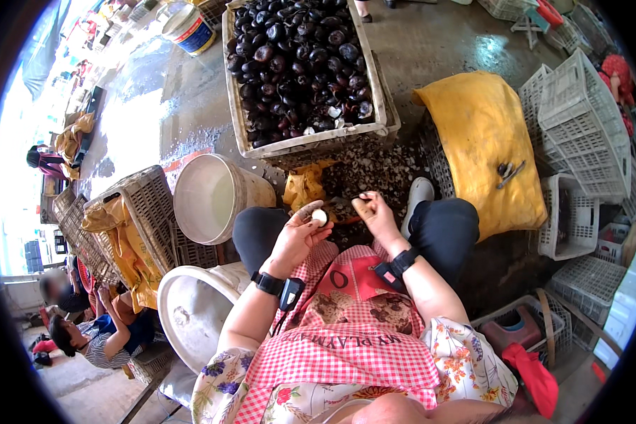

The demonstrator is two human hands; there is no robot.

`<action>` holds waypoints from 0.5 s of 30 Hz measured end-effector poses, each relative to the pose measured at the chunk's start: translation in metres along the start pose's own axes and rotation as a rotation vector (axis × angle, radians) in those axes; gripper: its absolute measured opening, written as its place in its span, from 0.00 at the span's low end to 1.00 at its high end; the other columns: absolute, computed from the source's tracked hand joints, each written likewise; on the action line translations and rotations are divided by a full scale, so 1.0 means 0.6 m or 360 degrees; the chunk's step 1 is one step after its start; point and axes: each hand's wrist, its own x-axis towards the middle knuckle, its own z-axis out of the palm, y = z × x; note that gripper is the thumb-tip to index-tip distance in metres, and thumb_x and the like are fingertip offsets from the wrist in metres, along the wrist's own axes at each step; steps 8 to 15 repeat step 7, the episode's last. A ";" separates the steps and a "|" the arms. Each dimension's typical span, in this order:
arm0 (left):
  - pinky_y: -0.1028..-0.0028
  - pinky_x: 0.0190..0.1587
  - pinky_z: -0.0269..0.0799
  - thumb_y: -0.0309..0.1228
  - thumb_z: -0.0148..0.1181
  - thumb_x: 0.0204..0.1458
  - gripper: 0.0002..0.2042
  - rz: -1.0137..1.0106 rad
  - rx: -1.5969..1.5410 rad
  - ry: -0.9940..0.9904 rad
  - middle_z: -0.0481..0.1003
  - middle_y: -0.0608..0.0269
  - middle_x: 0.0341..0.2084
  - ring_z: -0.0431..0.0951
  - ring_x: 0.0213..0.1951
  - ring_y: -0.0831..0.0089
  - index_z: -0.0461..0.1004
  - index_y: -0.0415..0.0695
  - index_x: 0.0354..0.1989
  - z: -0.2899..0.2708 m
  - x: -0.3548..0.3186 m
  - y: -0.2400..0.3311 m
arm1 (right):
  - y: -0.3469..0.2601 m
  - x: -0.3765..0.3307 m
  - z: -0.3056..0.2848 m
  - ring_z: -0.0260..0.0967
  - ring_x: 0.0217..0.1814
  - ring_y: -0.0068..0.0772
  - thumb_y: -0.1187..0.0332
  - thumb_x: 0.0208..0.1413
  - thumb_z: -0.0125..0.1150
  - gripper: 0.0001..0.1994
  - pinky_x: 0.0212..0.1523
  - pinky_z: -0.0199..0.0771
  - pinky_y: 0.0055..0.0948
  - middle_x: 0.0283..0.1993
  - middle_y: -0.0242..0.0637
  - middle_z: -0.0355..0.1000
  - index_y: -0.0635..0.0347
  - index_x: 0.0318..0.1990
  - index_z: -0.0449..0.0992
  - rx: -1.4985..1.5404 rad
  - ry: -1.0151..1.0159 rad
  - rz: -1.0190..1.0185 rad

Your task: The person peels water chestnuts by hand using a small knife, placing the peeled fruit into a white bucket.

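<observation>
A water chestnut (320, 216) with a white peeled face sits in the fingertips of my left hand (295, 240), whose fingers are closed round it. Slightly to the right, my right hand (379, 220) is held apart from it, fingers bent in a pinch. Whatever is in that pinch, if anything, is too small to make out. Beyond both hands stands a pale crate (377, 67) heaped with dark, unpeeled water chestnuts (290, 60). Dark peelings (374, 173) with white bits are strewn on the ground between the crate and my knees.
At my left are a white bucket (258, 194) holding pale liquid, a lidded white bucket (191, 311) and a crate (145, 205) draped with yellow sacking. A yellow cloth (487, 141) with a small tool (510, 175) covers a crate at right. Stacked crates (579, 116) stand beyond; people sit far left.
</observation>
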 end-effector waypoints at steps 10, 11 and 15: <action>0.73 0.45 0.79 0.21 0.53 0.60 0.23 -0.0091 0.0075 -0.0294 0.76 0.57 0.44 0.80 0.43 0.64 0.61 0.43 0.64 -0.003 0.010 -0.020 | 0.013 0.023 -0.026 0.75 0.35 0.34 0.46 0.53 0.66 0.26 0.37 0.76 0.31 0.38 0.37 0.78 0.58 0.49 0.74 -0.0322 0.0058 0.0126; 0.73 0.45 0.79 0.21 0.53 0.60 0.23 -0.0091 0.0075 -0.0294 0.76 0.57 0.44 0.80 0.43 0.64 0.61 0.43 0.64 -0.003 0.010 -0.020 | 0.013 0.023 -0.026 0.75 0.35 0.34 0.46 0.53 0.66 0.26 0.37 0.76 0.31 0.38 0.37 0.78 0.58 0.49 0.74 -0.0322 0.0058 0.0126; 0.73 0.45 0.79 0.21 0.53 0.60 0.23 -0.0091 0.0075 -0.0294 0.76 0.57 0.44 0.80 0.43 0.64 0.61 0.43 0.64 -0.003 0.010 -0.020 | 0.013 0.023 -0.026 0.75 0.35 0.34 0.46 0.53 0.66 0.26 0.37 0.76 0.31 0.38 0.37 0.78 0.58 0.49 0.74 -0.0322 0.0058 0.0126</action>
